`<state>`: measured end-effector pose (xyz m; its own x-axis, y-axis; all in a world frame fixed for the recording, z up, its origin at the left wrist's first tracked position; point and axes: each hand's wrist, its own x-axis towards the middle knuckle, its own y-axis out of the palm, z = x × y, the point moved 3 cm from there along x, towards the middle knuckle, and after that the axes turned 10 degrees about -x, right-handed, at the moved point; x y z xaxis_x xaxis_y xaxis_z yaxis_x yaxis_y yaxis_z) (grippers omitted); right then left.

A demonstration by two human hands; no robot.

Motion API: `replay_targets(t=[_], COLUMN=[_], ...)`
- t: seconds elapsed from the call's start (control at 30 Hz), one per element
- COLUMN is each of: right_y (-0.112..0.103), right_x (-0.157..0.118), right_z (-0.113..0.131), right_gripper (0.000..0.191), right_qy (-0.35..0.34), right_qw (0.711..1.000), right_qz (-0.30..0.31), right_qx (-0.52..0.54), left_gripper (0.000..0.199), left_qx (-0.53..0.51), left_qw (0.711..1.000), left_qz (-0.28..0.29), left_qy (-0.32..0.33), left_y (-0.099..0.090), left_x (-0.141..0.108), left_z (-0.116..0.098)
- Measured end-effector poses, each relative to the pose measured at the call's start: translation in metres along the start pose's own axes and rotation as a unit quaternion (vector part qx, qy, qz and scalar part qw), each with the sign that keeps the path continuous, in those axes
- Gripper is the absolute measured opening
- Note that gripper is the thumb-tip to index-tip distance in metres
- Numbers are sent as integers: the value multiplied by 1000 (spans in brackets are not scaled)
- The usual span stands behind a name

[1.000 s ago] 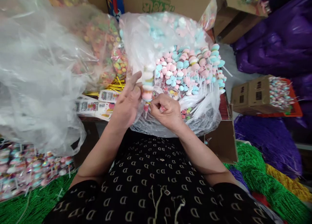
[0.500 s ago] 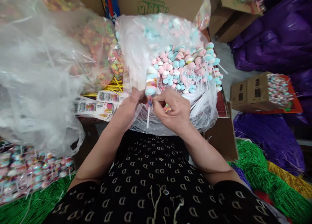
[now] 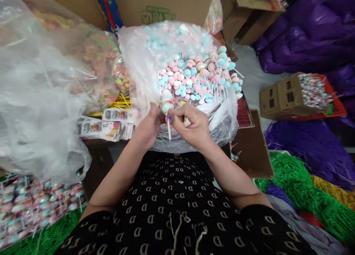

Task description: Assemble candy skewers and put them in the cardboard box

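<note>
Between my hands a wrapped marshmallow lollipop [image 3: 167,103] stands with its white stick pointing toward me. My left hand [image 3: 149,127] is closed at the neck of its wrapper, thumb and fingers pinching. From the other side my right hand [image 3: 192,126] pinches the same gathered neck, where small coloured bits show; whether they are a tie or printed film I cannot tell. Just beyond lie many pink, blue and white marshmallow sticks [image 3: 196,75] in a large clear plastic bag [image 3: 141,59]. Printed paper labels [image 3: 111,125] and gold twist ties [image 3: 121,102] lie left of my left hand.
A clear bag of ring-shaped sweets [image 3: 102,59] fills the left of the table. Finished wrapped lollipops [image 3: 39,203] are heaped at lower left. A cardboard box [image 3: 166,5] stands at the back. On the right are a box of sticks [image 3: 313,92], purple bags [image 3: 305,29] and green tinsel [image 3: 294,173].
The view has shifted, so the table things sit further left. Both hands still pinch the lollipop's neck, and the lollipop's top now tips away from me.
</note>
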<state>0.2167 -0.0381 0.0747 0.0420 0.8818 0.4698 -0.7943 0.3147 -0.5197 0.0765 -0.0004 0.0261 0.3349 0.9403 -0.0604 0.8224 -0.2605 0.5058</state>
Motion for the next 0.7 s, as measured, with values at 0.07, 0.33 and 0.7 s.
replay_targets(t=[0.07,0.33,0.7], right_y=[-1,-29,-31], right_x=[-9,-13,-36], right_z=[-3,-48,-51], right_gripper=[18,13,10], right_qy=[-20,162,123], right_qw=[1000,983,982], right_qz=[18,-21,-7], right_qx=[-7,83,145], left_gripper=[51,36,33], left_qx=[-34,390,61], left_qw=[998,818,998], left_qz=[41,210,-3], left_qy=[13,366,-16], left_y=[7,39,43], left_x=[4,-23,-2], left_z=[-6,-13,25])
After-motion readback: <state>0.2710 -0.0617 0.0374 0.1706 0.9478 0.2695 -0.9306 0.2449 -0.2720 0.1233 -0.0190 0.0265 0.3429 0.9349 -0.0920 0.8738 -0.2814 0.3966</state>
